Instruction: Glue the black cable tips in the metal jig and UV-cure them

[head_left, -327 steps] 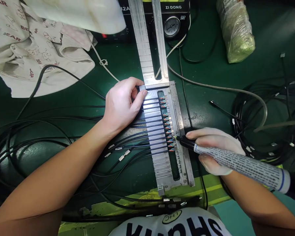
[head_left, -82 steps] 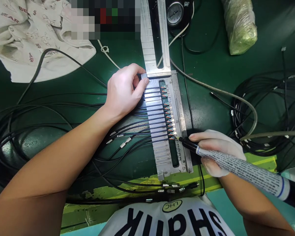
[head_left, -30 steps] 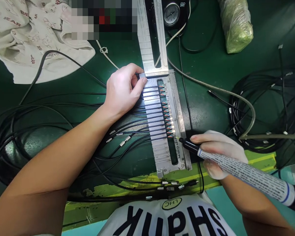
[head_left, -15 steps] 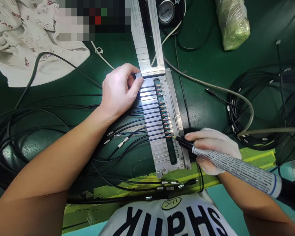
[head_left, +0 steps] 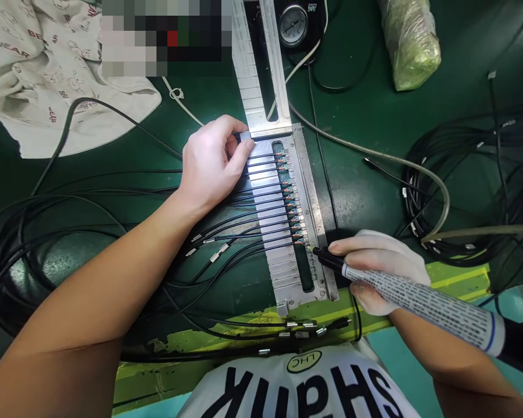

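Note:
My left hand (head_left: 213,159) pinches the upper left corner of a slotted metal fixture (head_left: 283,268), thumb and forefinger on its edge. Several black cables (head_left: 270,222) lie side by side in the fixture's grooves, their coloured wires and small connector ends (head_left: 297,219) lined up along the long slot. My right hand (head_left: 381,267), wearing a thin whitish glove, holds a marker pen (head_left: 418,299) with a printed white barrel and black ends. Its pale tip is just below the lowest connector; contact with the fixture cannot be made out. A slotted hinged metal cover (head_left: 253,104) stands open above.
Coiled black cables lie on the left (head_left: 9,244) and right (head_left: 412,203). A black device with a gauge (head_left: 293,24), a grey hose (head_left: 375,152) and a plastic-wrapped green bundle (head_left: 416,55) are farther back. White printed cloth (head_left: 91,125) is at upper left. Yellow-green tape (head_left: 453,284) borders the front edge.
My right hand has shifted the marker pen slightly down and right, its tip a little away from the lowest connector. My left hand keeps its grip on the fixture.

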A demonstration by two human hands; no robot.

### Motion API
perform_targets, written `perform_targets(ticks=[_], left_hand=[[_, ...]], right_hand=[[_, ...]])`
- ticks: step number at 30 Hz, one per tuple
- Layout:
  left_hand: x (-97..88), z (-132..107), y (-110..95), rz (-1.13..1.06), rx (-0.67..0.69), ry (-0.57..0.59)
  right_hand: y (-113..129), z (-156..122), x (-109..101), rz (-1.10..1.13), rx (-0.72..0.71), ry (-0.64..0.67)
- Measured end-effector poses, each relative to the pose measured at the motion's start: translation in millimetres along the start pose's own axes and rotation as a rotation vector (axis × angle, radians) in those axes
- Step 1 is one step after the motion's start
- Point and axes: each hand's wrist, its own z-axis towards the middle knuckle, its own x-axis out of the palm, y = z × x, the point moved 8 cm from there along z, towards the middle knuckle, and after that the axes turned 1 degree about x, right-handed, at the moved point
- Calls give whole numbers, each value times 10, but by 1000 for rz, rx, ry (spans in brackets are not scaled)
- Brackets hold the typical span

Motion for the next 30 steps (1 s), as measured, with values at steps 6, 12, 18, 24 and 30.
perform_targets(ticks=[6,12,18,24,30], left_hand=[[10,-3,25,-34,2,6],[11,-6,31,-37,32,-4],[28,-4,7,-16,35,31],[25,-5,4,-6,52,21],[32,-7,19,-2,43,24]], right_hand=[[-5,1,11,1,38,17],[8,8,8,-20,43,-12],[4,17,9,-25,10,-31],[-45,-2,6,14,25,-6],[-26,6,3,-11,12,-19]])
